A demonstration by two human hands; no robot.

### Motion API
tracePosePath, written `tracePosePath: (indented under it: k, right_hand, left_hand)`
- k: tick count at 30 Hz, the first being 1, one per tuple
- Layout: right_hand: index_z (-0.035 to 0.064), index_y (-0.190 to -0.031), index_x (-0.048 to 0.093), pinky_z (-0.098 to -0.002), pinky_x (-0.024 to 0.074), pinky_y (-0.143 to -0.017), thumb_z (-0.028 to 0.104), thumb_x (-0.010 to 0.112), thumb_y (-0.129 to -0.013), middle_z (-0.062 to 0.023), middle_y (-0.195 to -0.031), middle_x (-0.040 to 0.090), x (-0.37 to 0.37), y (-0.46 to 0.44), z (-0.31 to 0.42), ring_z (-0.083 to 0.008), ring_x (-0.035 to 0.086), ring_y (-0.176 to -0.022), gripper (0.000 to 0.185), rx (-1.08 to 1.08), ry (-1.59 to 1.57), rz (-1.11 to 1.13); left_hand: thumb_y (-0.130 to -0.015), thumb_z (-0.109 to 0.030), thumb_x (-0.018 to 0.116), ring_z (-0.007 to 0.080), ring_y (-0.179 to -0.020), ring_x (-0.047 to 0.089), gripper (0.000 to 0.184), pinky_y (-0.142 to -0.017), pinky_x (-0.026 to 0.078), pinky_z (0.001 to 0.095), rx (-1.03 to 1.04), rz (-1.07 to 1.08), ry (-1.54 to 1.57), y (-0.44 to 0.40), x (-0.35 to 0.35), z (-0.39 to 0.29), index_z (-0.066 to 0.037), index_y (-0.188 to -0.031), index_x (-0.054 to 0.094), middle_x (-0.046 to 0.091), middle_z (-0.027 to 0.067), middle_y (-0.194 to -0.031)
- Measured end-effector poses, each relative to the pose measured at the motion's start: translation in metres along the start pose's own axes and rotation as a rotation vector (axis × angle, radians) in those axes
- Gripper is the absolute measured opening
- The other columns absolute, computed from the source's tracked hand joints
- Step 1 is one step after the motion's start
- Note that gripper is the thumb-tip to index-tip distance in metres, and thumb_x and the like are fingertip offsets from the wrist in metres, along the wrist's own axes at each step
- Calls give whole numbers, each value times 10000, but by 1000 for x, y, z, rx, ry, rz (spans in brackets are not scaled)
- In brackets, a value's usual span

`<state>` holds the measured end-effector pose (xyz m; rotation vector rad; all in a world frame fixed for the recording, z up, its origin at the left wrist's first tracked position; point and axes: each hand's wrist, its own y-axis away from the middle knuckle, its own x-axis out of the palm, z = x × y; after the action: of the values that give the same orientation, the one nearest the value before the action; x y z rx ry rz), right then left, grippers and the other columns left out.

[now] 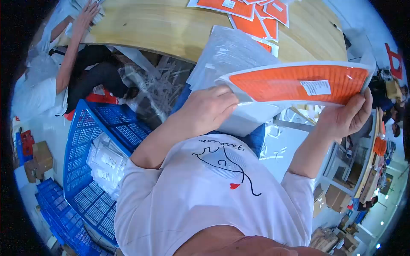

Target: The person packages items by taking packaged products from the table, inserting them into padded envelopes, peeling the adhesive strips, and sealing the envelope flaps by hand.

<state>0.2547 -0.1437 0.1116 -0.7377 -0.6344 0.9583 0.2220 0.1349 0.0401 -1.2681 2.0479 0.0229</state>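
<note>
A flat orange packet point(273, 84) in a clear plastic sleeve, with a white printed label, is held up between my two hands above my lap. My left hand point(209, 106) is closed, gripping the packet's left end. At the opposite end, my right hand point(348, 115) pinches the lower right corner between thumb and fingers. Behind and below the packet, a stack of clear plastic bags point(226, 51) leans from my lap against the table edge. More orange packets point(250, 27) lie overlapping on the wooden table point(149, 21).
At my left stands a blue plastic basket point(85, 145) holding white packets point(104, 164). More blue crates point(64, 217) are beyond it. A co-worker's arm point(70, 55) reaches onto the table at the far left. Plastic scraps point(160, 85) lie beneath the table.
</note>
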Motion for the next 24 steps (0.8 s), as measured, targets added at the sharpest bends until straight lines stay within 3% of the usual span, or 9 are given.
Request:
tracePosePath:
  k: [7, 11, 13, 14, 17, 21, 24]
  right_hand:
    - [10, -1112, 599, -238, 456, -804, 57, 518, -918, -108, -1050, 641, 1, 0, -3, -123, 582, -878, 215, 7, -28, 4]
    - [-3, -1084, 613, -224, 441, -790, 38, 529, -900, -100, -1028, 638, -18, 1, -8, -130, 571, -852, 207, 189, 50, 143]
    - [-20, -1047, 627, -216, 429, -756, 25, 552, -879, -93, -1004, 632, -9, 2, 4, -130, 550, -807, 190, 202, 132, 304]
    - [-31, -1021, 634, -210, 424, -718, 30, 584, -861, -85, -971, 628, -9, 3, 7, -124, 531, -772, 178, 319, 45, 276]
    - [-32, -1014, 633, -209, 426, -679, 20, 590, -852, -87, -934, 632, -17, 6, 15, -121, 520, -732, 175, 317, 106, 288]
    - [-37, -1012, 629, -207, 414, -627, 0, 589, -840, -93, -893, 629, -22, 14, 33, -116, 503, -682, 181, 137, 313, 352]
    - [-40, -998, 634, -212, 407, -593, -12, 593, -827, -98, -857, 624, -20, 18, 36, -121, 497, -648, 179, 244, 74, 391]
  left_hand:
    - [-783, 10, 589, 215, -678, 531, 81, -615, 434, 297, -33, 21, 126, 4, -8, -2, -10, -861, 596, 591, 67, -846]
    - [-803, -38, 584, 252, -698, 540, 77, -623, 436, 314, -30, 28, 148, 3, -8, -1, -43, -879, 586, 556, 64, -821]
    - [-798, -19, 581, 240, -698, 542, 94, -615, 433, 306, -182, 96, 112, -1, -16, -12, -34, -890, 591, 567, 76, -832]
    - [-798, -19, 581, 240, -698, 542, 94, -615, 433, 306, -142, 102, 131, 0, -17, -14, -34, -890, 591, 567, 76, -832]
    - [-785, 5, 586, 218, -725, 563, 125, -625, 444, 295, -161, 134, 133, 7, -18, -16, -24, -907, 594, 591, 86, -875]
    - [-757, -13, 627, 223, -791, 573, 185, -669, 467, 300, -19, -46, 105, 25, -16, -20, -14, -940, 595, 597, 108, -975]
    - [-742, -46, 653, 236, -820, 569, 231, -698, 474, 310, 65, -217, -30, 31, -6, -21, -10, -963, 594, 587, 115, -1015]
